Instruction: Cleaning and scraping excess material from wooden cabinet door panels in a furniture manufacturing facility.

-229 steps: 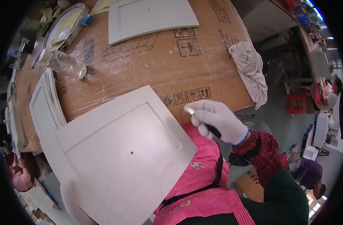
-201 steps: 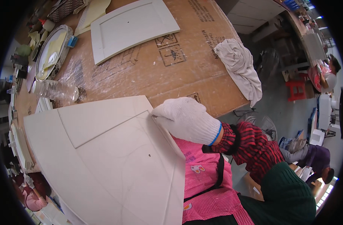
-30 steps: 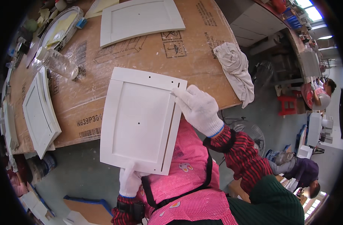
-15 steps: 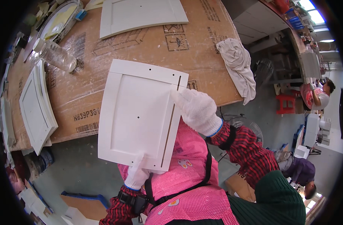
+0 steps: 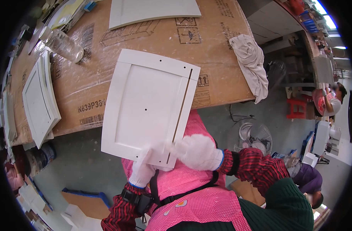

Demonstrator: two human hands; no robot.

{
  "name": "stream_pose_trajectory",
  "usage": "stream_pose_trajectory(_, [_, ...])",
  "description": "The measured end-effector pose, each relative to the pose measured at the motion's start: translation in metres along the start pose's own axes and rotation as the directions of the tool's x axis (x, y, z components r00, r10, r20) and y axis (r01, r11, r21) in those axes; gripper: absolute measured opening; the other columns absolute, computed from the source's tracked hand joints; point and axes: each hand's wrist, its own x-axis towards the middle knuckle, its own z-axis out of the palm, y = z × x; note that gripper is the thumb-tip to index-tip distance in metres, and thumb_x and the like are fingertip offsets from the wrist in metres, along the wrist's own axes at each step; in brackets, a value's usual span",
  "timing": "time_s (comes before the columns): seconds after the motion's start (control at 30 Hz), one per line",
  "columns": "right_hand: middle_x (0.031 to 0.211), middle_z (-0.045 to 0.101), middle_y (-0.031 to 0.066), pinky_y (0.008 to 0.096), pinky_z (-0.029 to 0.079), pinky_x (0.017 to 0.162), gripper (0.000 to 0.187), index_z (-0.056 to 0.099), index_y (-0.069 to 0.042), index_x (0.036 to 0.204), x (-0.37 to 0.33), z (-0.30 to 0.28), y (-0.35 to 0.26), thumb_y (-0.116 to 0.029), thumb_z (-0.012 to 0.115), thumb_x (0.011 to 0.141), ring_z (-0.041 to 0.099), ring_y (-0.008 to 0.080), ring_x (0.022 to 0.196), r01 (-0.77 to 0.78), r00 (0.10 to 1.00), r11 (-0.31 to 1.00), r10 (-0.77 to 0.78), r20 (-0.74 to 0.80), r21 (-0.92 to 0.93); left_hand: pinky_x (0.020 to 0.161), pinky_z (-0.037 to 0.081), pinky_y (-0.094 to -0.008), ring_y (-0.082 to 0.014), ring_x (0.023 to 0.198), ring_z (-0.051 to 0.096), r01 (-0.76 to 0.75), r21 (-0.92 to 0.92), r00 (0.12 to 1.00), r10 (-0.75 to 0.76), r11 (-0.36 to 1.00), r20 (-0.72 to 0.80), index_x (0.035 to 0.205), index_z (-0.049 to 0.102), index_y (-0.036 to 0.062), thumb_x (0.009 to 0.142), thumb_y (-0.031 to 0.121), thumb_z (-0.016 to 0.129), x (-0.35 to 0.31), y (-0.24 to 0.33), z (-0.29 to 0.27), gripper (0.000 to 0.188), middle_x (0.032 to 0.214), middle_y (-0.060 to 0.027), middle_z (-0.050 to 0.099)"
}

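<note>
The white panel [image 5: 151,100] is held across the near edge of the table [image 5: 212,50]: its far portion is seen over the tabletop, its near portion over the pink apron [image 5: 206,208]. Whether any weight is borne by the table cannot be told.

The left hand [image 5: 142,170] is clamped on the panel's near border, the thumb laid on the upper face and the fingers mostly hidden beneath. From this grip, the panel is extended away from the body toward the table's far edge. Its long axis is inclined slightly rightward at the far end.

The dark slot [image 5: 179,116] is set along the panel's right border, parallel to the long axis and to the right of the left thumb. The right hand [image 5: 199,153] is positioned just beside the slot's near end and is the nearer hand to it; the slot's far end is well separated from both hands. The right fingertips are blurred, so neither their closure nor their contact with the panel can be told.

Other panels [image 5: 39,100] are stacked at the table's near-left corner. A cloth [image 5: 249,63] is draped over the right edge.
</note>
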Motion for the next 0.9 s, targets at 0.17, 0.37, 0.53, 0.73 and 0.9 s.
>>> stream_pose_trajectory(0.17, [0.089,0.062,0.0035,0.0347,0.050,0.045,0.040,0.064,-0.015,0.129,-0.008,-0.005,-0.029,-0.025,0.063,0.091,0.063,0.0164,0.060,0.066,0.996,0.983,-0.074,0.040,0.174,0.099,0.054,-0.0379,-0.0236,0.116,0.068,-0.146,0.138,0.977,0.122,0.980,0.173,0.135,0.060,0.0018,0.106,0.019,0.059,0.007,-0.013,-0.040,0.034,0.123,-0.0110,0.069])
stream_pose_trajectory(0.37, [0.095,0.067,0.0030,0.0360,0.051,0.048,0.045,0.067,-0.018,0.133,0.003,-0.006,-0.006,-0.022,0.066,0.088,0.066,0.0184,0.064,-0.019,0.968,0.995,-0.007,0.252,0.102,0.098,0.056,-0.0380,-0.0260,0.116,0.069,-0.203,0.388,0.979,0.182,0.899,0.089,0.136,0.060,0.0020,0.101,0.010,0.064,0.014,-0.019,-0.046,0.036,0.123,-0.0135,0.070])
stream_pose_trajectory(0.53, [0.092,0.069,0.0035,0.0386,0.055,0.061,0.023,0.074,-0.020,0.115,0.042,-0.025,0.067,-0.022,0.064,0.095,0.071,0.0236,0.078,-0.103,0.980,0.995,0.099,-0.171,-0.010,0.091,0.059,-0.0441,-0.0348,0.110,0.072,-0.150,0.126,0.988,0.151,0.981,-0.002,0.136,0.060,0.0017,0.092,0.000,0.070,0.013,-0.022,-0.037,0.045,0.120,-0.0167,0.071])
stream_pose_trajectory(0.73, [0.086,0.066,0.0047,0.0411,0.054,0.062,0.025,0.073,-0.019,0.117,0.078,-0.043,0.133,-0.025,0.068,0.094,0.068,0.0277,0.074,-0.181,0.917,0.983,0.160,-0.364,-0.026,0.089,0.061,-0.0444,-0.0340,0.111,0.071,-0.368,0.823,0.919,0.302,0.433,0.252,0.141,0.054,0.0021,0.103,0.021,0.064,0.016,-0.024,-0.067,0.044,0.131,-0.0158,0.066])
stream_pose_trajectory(0.9, [0.088,0.067,0.0045,0.0404,0.054,0.061,0.021,0.073,-0.018,0.111,0.043,-0.014,0.080,-0.029,0.064,0.095,0.069,0.0268,0.074,-0.040,0.966,0.999,0.036,-0.257,-0.013,0.082,0.063,-0.0442,-0.0352,0.104,0.073,0.101,-0.125,0.989,-0.087,0.987,0.120,0.133,0.060,-0.0001,0.099,0.010,0.067,-0.005,0.021,0.025,0.036,0.114,-0.0156,0.072])
